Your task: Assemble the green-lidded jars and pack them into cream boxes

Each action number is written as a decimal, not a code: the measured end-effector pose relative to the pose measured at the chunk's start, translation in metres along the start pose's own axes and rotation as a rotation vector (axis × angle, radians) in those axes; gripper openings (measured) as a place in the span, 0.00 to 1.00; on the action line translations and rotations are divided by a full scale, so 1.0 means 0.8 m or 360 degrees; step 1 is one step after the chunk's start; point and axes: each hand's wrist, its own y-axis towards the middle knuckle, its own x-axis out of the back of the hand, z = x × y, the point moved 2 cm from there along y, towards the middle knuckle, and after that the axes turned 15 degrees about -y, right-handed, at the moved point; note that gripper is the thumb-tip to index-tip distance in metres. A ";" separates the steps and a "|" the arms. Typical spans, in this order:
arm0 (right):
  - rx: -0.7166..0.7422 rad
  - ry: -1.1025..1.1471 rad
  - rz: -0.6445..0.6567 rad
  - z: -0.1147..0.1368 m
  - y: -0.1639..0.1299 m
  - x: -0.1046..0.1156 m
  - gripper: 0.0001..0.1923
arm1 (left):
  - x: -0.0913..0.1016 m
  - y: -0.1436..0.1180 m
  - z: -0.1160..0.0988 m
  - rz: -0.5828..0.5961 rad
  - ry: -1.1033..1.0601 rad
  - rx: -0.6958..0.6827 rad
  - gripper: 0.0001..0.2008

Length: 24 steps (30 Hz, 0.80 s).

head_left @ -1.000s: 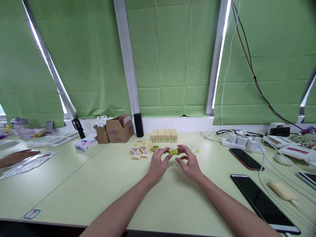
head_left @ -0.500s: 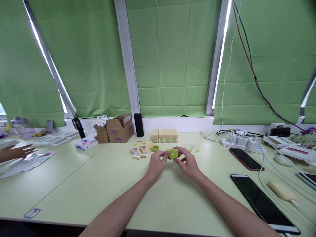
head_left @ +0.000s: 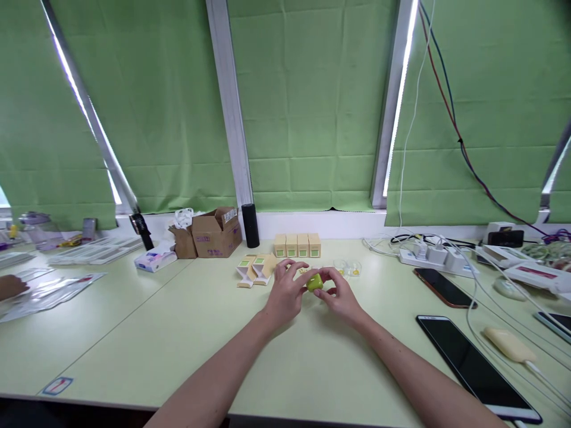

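Between my hands, just above the table, is a small green rounded case point(head_left: 314, 282). My right hand point(head_left: 341, 297) is closed on its right side with thumb and fingers. My left hand point(head_left: 285, 294) pinches at its left edge, while its other fingers are raised and bent above. Beyond my left hand stand opened cream cartons point(head_left: 256, 269) with green labels. Several closed cream boxes point(head_left: 297, 245) form a row behind. Clear round plastic pieces point(head_left: 347, 268) with yellow spots lie past my right hand.
On the right are a large phone point(head_left: 477, 365), a smaller phone point(head_left: 446, 288), a cream power pack point(head_left: 510, 345), a power strip point(head_left: 439, 258) and loose cables. Left-back hold a brown carton point(head_left: 217, 233), a black cylinder point(head_left: 250, 226) and tissues point(head_left: 155, 260). Another person's hand point(head_left: 12, 287) is at far left.
My left hand has turned and its fingers have risen, hiding the small green piece on the table behind. The green case has tilted and dropped slightly. The other person's hand has moved left.
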 end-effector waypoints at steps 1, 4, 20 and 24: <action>0.0003 0.0003 0.0006 0.001 -0.001 0.000 0.17 | -0.001 0.000 -0.001 0.0022 0.0006 -0.0010 0.32; 0.0024 0.0001 0.0047 0.004 -0.002 -0.002 0.18 | -0.003 -0.001 -0.003 0.0083 -0.0001 -0.0021 0.29; 0.0616 -0.1673 0.0369 -0.009 0.035 -0.020 0.21 | -0.001 -0.001 0.066 -0.0587 -0.0765 0.0969 0.24; 0.0533 -0.1819 0.0560 -0.014 0.055 -0.035 0.24 | -0.002 -0.002 0.068 -0.0594 -0.0822 0.0976 0.24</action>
